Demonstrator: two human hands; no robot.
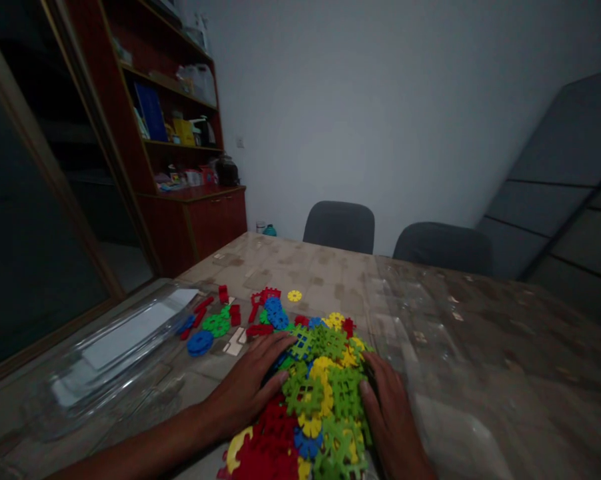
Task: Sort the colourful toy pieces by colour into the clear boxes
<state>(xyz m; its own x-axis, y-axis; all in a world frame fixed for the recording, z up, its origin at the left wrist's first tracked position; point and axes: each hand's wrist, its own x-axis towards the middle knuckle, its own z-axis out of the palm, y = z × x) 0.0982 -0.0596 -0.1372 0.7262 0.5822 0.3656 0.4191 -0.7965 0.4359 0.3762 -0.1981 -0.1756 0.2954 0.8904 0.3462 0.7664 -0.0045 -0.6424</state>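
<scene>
A heap of plastic building pieces, mostly green, yellow and red with some blue, lies at the front of the table. My left hand rests against the heap's left side, its fingers stretched over the upper edge and its thumb apart. Along the right side lies my right hand, fingers extended and touching the pieces. Neither hand is closed around a piece. Loose pieces are scattered beyond my left hand, among them blue discs, a green flower-shaped piece and a yellow one.
A clear plastic tray with white sheets stands on the left of the patterned table. Two dark chairs are at the far side. A red-brown cabinet with shelves stands at the back left.
</scene>
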